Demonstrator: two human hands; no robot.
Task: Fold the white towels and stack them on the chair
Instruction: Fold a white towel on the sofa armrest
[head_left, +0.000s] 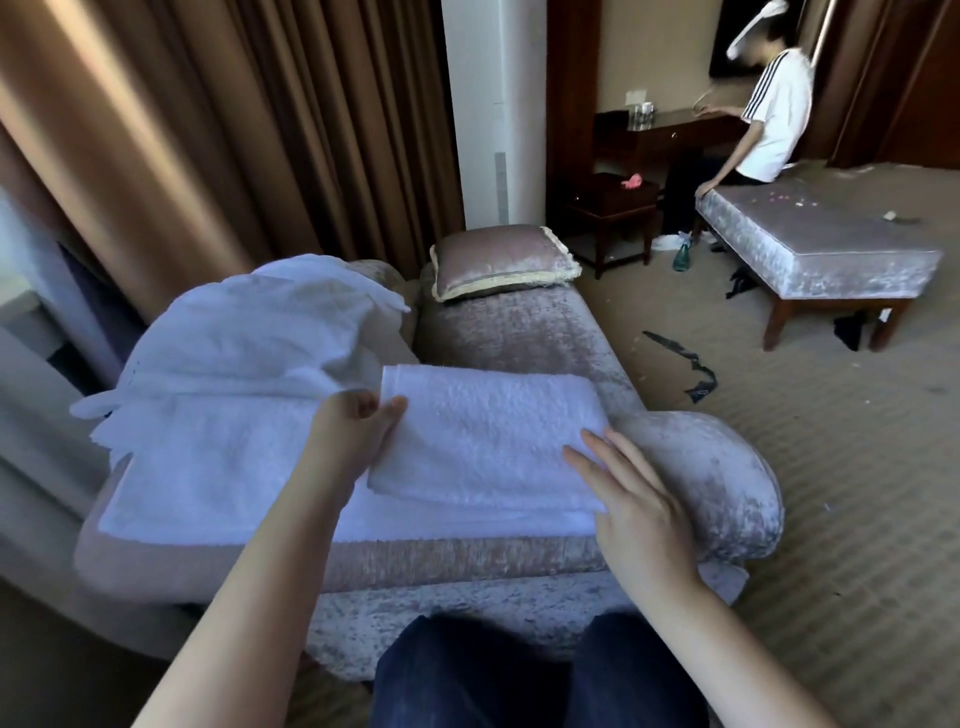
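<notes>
Knees (467, 675), L hand (358, 431) pinches folded towel (483, 431), R hand (634, 504) flat on it

Two hands: one left hand (358, 431), one right hand (639, 499). Two folded white towels: a smaller top towel (488, 436) lying on a larger bottom towel (223, 467). One loose heap of white linen (260, 322). One velvet chair (727, 467). One cushion (501, 260). One upholstered bench (821, 244). One second person (774, 119). One green bottle (683, 254).
</notes>
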